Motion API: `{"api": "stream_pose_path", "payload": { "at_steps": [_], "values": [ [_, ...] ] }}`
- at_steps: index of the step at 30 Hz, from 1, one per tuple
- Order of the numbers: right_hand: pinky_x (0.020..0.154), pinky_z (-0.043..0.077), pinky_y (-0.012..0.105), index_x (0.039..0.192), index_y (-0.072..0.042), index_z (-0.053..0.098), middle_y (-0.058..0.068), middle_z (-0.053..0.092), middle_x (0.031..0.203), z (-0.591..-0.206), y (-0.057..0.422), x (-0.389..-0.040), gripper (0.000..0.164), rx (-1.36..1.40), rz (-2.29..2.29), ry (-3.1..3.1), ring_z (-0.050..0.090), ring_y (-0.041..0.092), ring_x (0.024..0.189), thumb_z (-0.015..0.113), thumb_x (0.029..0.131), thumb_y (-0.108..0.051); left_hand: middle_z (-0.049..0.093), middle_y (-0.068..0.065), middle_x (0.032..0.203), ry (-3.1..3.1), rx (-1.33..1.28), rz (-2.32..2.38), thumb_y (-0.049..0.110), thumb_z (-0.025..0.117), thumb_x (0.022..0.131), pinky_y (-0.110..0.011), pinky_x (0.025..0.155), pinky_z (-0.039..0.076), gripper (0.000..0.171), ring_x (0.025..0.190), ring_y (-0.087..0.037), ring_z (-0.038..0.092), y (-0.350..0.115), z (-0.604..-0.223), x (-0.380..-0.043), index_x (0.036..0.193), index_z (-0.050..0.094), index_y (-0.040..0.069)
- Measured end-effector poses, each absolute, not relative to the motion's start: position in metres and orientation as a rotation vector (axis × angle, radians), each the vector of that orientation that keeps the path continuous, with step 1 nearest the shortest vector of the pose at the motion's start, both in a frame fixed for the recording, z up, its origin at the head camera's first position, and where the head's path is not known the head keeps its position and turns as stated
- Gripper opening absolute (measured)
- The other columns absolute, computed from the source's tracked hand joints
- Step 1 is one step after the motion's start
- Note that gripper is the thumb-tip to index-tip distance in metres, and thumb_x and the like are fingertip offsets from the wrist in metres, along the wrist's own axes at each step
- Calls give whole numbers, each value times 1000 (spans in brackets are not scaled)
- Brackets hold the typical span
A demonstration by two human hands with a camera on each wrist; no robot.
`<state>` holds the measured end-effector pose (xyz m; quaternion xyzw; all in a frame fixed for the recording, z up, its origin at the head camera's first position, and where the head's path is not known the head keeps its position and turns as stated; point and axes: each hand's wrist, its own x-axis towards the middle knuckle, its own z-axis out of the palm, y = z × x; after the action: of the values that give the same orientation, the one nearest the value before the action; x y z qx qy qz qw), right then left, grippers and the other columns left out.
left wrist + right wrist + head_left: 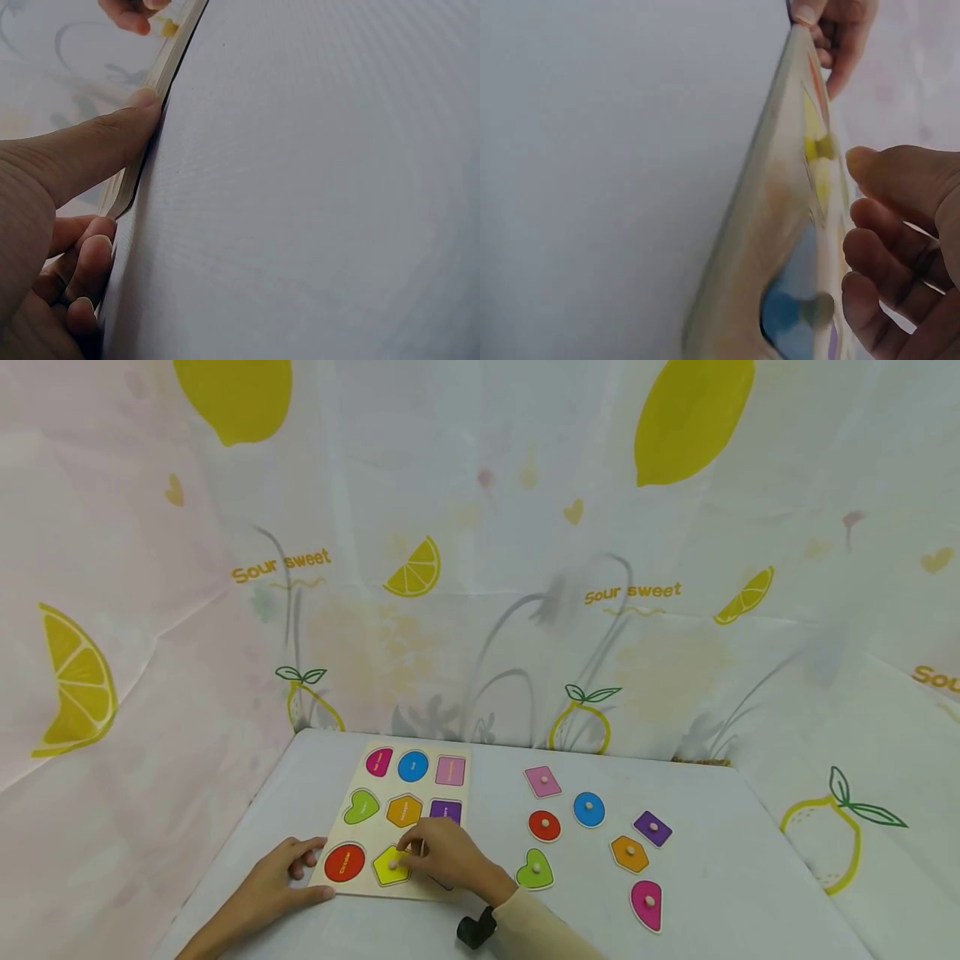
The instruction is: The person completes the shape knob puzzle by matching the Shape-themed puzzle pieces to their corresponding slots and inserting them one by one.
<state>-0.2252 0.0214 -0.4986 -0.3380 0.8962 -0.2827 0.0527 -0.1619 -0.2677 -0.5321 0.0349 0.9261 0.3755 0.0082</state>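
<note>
A wooden shape puzzle board [352, 889] lies flat on the left of the table. My left hand [273, 877] grips its near left corner, thumb against the near edge and curled fingers at the left side. In its near row sits a yellow pentagon piece [386, 872] with a small knob. My right hand [450, 856] hovers over it, fingers loosely bent. In the right wrist view the thumb and fingers stand just apart from the yellow knob [822, 147], holding nothing. Beside the pentagon is a blue knobbed piece [791, 300], mostly hidden by the right hand in the head view.
Right of the board lie several loose knobbed pieces, among them a green heart [534, 872], a red oval [542, 831], an orange hexagon [626, 860] and a magenta piece [643, 914]. A lemon-print cloth [480, 652] hangs behind the white table [585, 927].
</note>
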Motion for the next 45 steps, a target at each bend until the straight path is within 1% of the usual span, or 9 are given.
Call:
{"api": "stream_pose_path", "payload": {
  "at_steps": [7, 14, 19, 27, 34, 37, 45],
  "values": [
    [65, 46, 15, 103, -16, 80, -16, 56, 75, -495, 47, -235, 13, -976, -887, 2771, 50, 0, 69, 80, 92, -24, 50, 1, 95, 2888, 61, 1159, 40, 96, 68, -23, 68, 42, 86, 84, -15, 46, -267, -532, -163, 137, 62, -1],
    [69, 48, 17, 102, -14, 79, -15, 59, 78, -498, 75, -242, 12, -935, -969, 2810, 53, 4, 73, 80, 92, -20, 50, 0, 95, 2877, 49, 1165, 40, 96, 68, -23, 68, 42, 87, 85, -16, 46, -266, -532, -164, 137, 62, -1],
    [68, 48, 18, 101, -13, 79, -14, 58, 78, -499, 94, -244, 11, -944, -1012, 2824, 52, 4, 72, 80, 92, -19, 50, -1, 94, 2866, 33, 1162, 39, 96, 67, -23, 69, 43, 88, 86, -18, 47, -265, -533, -164, 137, 61, -2],
    [66, 50, 21, 101, -12, 78, -12, 60, 80, -505, 129, -251, 11, -866, -1117, 2846, 53, 4, 72, 80, 92, -17, 50, 1, 96, 2884, 81, 1169, 38, 95, 69, -23, 70, 43, 86, 85, -15, 46, -267, -533, -163, 137, 61, -1],
    [60, 49, 23, 101, -11, 77, -10, 60, 78, -510, 163, -259, 11, -805, -1130, 2897, 54, 5, 69, 79, 92, -17, 51, 1, 96, 2899, 90, 1148, 40, 95, 69, -23, 70, 43, 86, 84, -14, 46, -268, -535, -164, 137, 61, -1],
    [62, 49, 23, 101, -13, 77, -12, 59, 76, -513, 175, -262, 11, -736, -1103, 2924, 54, 5, 70, 79, 92, -19, 51, 1, 96, 2891, 84, 1153, 40, 95, 69, -23, 70, 43, 85, 85, -14, 46, -269, -536, -165, 137, 61, 0],
    [68, 49, 23, 100, -12, 76, -8, 60, 80, -515, 202, -261, 8, -578, -1122, 2921, 55, 13, 76, 78, 93, -15, 50, 0, 96, 2866, 61, 1168, 40, 95, 69, -23, 70, 43, 87, 86, -16, 46, -268, -535, -165, 138, 61, 0]
  ]
}}
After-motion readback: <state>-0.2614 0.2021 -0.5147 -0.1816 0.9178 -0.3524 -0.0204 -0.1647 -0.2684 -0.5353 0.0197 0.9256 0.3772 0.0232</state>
